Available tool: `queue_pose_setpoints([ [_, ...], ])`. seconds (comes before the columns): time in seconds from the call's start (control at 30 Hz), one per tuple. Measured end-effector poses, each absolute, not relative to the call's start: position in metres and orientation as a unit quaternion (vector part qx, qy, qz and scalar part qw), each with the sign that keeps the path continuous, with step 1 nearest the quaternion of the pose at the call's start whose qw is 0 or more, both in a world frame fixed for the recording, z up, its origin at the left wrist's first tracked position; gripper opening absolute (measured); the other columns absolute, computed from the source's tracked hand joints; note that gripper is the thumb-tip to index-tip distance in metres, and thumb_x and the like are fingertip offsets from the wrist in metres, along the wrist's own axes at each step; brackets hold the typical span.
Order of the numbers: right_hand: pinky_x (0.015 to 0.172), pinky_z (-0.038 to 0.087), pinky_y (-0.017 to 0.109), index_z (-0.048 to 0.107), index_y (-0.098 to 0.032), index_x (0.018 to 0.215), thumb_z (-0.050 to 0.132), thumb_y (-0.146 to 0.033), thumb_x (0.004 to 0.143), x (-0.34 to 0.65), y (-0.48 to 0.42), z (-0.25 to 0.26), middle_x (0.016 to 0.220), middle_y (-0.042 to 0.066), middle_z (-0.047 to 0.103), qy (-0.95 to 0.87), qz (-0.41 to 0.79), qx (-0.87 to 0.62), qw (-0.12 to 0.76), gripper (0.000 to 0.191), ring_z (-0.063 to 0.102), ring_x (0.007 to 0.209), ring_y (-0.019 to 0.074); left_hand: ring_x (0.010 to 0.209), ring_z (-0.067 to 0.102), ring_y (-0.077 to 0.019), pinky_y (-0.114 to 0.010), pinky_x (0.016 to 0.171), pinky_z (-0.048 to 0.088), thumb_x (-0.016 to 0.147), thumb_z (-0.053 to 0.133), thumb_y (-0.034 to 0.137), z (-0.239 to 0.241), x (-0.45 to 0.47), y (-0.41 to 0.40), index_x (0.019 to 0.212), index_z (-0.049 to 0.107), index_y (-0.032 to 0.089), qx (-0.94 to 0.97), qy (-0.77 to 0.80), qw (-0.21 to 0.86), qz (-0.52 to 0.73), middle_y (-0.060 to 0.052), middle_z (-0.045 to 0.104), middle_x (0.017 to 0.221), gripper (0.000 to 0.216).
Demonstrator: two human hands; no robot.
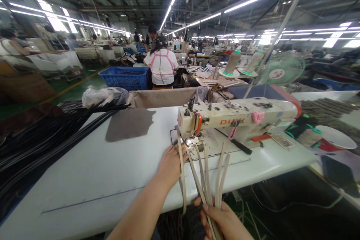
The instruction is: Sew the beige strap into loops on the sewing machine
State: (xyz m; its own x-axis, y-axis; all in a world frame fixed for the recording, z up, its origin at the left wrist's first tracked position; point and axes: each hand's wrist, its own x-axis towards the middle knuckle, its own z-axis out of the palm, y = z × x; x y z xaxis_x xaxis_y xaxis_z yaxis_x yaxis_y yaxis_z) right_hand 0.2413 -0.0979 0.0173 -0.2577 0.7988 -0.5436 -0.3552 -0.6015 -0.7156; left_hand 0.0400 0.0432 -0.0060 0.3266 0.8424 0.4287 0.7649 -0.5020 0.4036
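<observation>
Under the head of a white sewing machine (pixel 219 118), a beige strip (pixel 182 174) runs down past the needle area and hangs over the table's front edge. My left hand (pixel 173 163) lies on the tabletop just left of the presser foot (pixel 192 141), fingers stretched forward, fingertips beside the strip. Below the table edge, my right hand (pixel 221 217) is closed around a bunch of several narrow beige strips (pixel 206 183), which fan upward toward the machine. Whether the left fingertips press on a strip end is hard to make out.
A brown-grey fabric piece (pixel 129 124) lies on the white table (pixel 84 174). Black strips (pixel 64 138) are heaped at left. A black-handled tool (pixel 242 147) rests by the machine. Thread cones (pixel 233 63), a fan (pixel 284 69), a blue basket (pixel 125 78) and a seated person (pixel 162 63) are beyond.
</observation>
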Motion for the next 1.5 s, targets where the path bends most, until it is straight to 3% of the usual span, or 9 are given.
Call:
queue_pose_setpoints([
  [0.57,0.036,0.05,0.025,0.073,-0.015,0.099,0.087,-0.065,0.063,0.252,-0.09,-0.013,0.052,-0.004,0.061,-0.259,0.735,-0.519,0.35,0.064,0.048,0.034,0.0096,0.137,0.059,-0.0256,-0.049,0.117,0.046,0.109,0.047,0.034,-0.008,0.04,0.044,0.139,0.063,0.021,0.816,0.497,0.051,0.292,-0.01,0.068,0.142,0.037],
  [0.77,0.027,0.034,0.018,0.074,-0.015,0.089,0.075,-0.084,0.063,0.254,-0.087,0.006,0.048,-0.007,0.053,-0.285,0.695,-0.561,0.348,0.074,0.033,0.031,0.0042,0.138,0.059,-0.0251,-0.048,0.117,0.046,0.109,0.047,0.034,-0.006,0.04,0.044,0.139,0.063,0.021,0.816,0.495,0.054,0.293,-0.01,0.068,0.143,0.036],
  [0.93,0.031,0.035,0.015,0.077,-0.014,0.087,0.08,-0.076,0.066,0.249,-0.086,0.03,0.048,-0.007,0.049,-0.255,0.703,-0.552,0.37,0.066,0.034,0.036,0.0031,0.136,0.061,-0.0252,-0.048,0.117,0.047,0.109,0.047,0.035,-0.002,0.04,0.043,0.138,0.064,0.021,0.815,0.497,0.059,0.293,-0.011,0.069,0.141,0.036],
  [1.17,0.036,0.049,0.022,0.078,-0.014,0.098,0.092,-0.054,0.065,0.244,-0.089,0.042,0.057,-0.004,0.061,-0.224,0.706,-0.525,0.42,0.053,0.047,0.038,0.0078,0.134,0.062,-0.0258,-0.048,0.116,0.047,0.109,0.048,0.034,0.001,0.041,0.042,0.136,0.064,0.018,0.818,0.497,0.052,0.287,-0.01,0.069,0.141,0.036],
  [1.5,0.032,0.047,0.02,0.07,-0.016,0.126,0.08,-0.037,0.085,0.242,-0.088,0.069,0.061,-0.004,0.063,-0.24,0.7,-0.498,0.453,0.047,0.044,0.037,0.0062,0.137,0.059,-0.0256,-0.05,0.118,0.046,0.11,0.045,0.036,0.0,0.04,0.042,0.139,0.063,0.021,0.813,0.502,0.075,0.284,-0.01,0.067,0.144,0.038],
])
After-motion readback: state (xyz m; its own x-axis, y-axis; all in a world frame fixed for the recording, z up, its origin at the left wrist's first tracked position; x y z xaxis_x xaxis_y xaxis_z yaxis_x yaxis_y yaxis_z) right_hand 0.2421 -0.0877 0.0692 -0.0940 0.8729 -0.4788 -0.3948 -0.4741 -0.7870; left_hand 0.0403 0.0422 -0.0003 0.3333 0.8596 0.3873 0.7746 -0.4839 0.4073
